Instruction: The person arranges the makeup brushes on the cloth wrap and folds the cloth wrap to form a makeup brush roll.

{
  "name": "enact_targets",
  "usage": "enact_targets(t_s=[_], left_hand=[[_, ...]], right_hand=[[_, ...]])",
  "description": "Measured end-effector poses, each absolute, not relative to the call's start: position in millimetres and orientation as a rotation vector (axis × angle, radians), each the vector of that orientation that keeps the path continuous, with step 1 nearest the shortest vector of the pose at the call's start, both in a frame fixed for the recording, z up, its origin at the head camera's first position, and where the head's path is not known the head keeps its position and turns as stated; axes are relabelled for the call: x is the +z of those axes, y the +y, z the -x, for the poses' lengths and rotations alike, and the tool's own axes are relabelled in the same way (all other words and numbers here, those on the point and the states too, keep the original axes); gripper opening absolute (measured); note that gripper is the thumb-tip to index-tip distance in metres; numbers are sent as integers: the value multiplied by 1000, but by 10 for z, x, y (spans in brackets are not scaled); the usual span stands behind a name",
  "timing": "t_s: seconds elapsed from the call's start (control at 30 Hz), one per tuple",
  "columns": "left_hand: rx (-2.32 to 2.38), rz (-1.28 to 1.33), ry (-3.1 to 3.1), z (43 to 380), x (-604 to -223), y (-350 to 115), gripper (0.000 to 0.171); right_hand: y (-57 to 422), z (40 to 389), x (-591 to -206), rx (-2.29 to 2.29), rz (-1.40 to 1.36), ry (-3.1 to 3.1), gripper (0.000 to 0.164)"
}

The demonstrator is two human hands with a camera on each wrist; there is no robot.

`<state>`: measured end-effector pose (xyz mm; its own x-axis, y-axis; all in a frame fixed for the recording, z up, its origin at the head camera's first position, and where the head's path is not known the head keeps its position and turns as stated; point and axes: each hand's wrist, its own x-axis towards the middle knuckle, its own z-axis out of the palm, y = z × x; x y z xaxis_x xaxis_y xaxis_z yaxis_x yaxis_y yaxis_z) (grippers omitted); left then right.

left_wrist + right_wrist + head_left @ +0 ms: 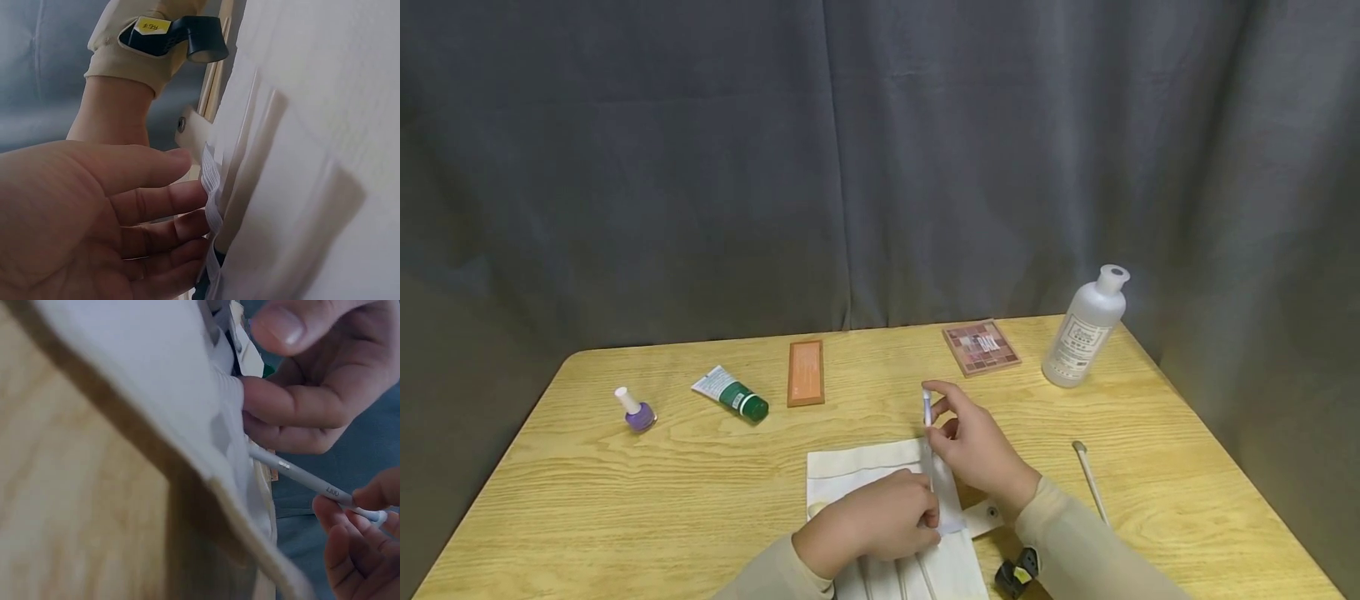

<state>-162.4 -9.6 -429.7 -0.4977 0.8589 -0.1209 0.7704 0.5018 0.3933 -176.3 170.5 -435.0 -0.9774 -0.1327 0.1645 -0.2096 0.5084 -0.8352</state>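
A white cloth holder (pixel 859 463) with sewn slots lies at the table's front. Between thumb and fingers, my right hand (pixel 973 442) pinches a slim silver-white pen-like stick (pixel 306 479) near its upper end. Small lettering marks the stick, and its lower end disappears behind the cloth's edge in the right wrist view. My left hand (pixel 889 517) is over the holder, its fingertips touching a ribbed elastic band (pixel 212 194). The left thumb stands apart from the fingers. Several slender shapes show along the holder below the band.
A slim stick with a dark tip (pixel 1090 477) lies at right. Farther back are a purple nail polish bottle (pixel 640 415), a green-and-white tube (pixel 733 396), an orange case (pixel 806 372), an eyeshadow palette (pixel 981 347) and a translucent bottle (pixel 1084 329). A curtain (pixel 880 167) hangs behind.
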Motion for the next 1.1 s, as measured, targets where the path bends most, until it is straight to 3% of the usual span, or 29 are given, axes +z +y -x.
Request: enact_targets(t_s=[0.43, 1.1], left_hand=[[434, -1375, 2451, 1624, -4262, -113, 17], [418, -1364, 2442, 1620, -4248, -122, 13]], right_hand=[[1719, 1641, -4395, 1566, -284, -2711, 59], [1714, 1616, -4392, 1640, -341, -2881, 60]])
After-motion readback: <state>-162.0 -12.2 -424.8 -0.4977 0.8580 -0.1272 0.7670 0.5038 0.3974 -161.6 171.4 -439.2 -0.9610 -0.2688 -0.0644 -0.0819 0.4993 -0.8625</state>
